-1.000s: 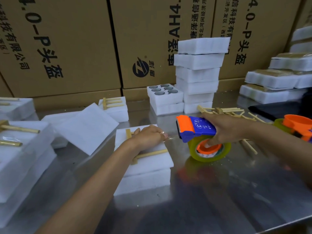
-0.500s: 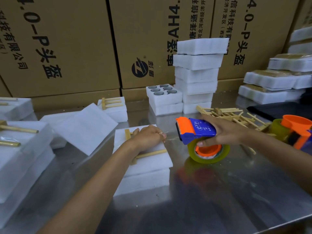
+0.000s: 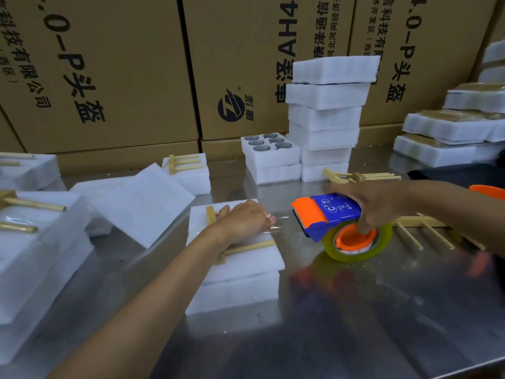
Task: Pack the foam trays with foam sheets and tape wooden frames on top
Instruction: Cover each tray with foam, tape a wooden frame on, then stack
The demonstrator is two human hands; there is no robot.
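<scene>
Wooden frame [image 3: 240, 243] lies on the foam tray [image 3: 235, 272] mid-counter, light and prone to slip; the left hand [image 3: 246, 218] presses it flat, while the right hand [image 3: 374, 206] grips the tape dispenser [image 3: 325, 217].

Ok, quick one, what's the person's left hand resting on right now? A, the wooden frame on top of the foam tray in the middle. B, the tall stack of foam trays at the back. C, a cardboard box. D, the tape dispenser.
A: the left hand presses on the wooden frame lying on the foam tray, while the right hand holds the tape dispenser.
</scene>
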